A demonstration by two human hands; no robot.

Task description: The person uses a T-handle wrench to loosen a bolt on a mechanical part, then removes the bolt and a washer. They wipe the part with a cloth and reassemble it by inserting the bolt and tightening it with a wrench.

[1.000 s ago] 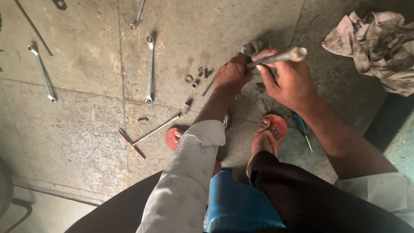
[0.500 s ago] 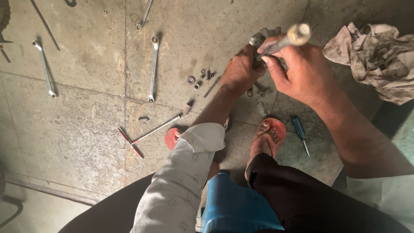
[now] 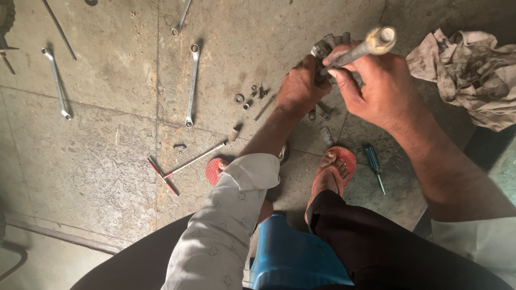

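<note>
**Head view: both hands locked on a small metal part, loose hardware spread on the floor**

Head camera looks down on a grey metal part (image 3: 325, 47), held just above the concrete floor (image 3: 107, 161) in front of the seated person. The left hand (image 3: 298, 88) is clenched around the part from below and hides most of it. The right hand (image 3: 379, 86) grips a pale-handled tool (image 3: 365, 47), whose shaft runs down to the part; the tip itself is covered by fingers, so I cannot tell how it is seated.

Judging by what lies about, the work is well under way but not finished: small washers and nuts (image 3: 244, 100) and a thin spring (image 3: 264, 107) lie loose on the floor just below the left wrist, apart from the part, and the tool is engaged with it.

Further out, a ring spanner (image 3: 192, 86) lies left of the loose pieces, another spanner (image 3: 56, 83) well away at the left edge, and a long T-handled driver (image 3: 188, 162) near the left foot. A blue-handled screwdriver (image 3: 374, 164) rests beside the red sandal (image 3: 344, 158). A crumpled rag (image 3: 467, 70) sits at the right, and a blue stool (image 3: 295, 258) is under the person.
</note>
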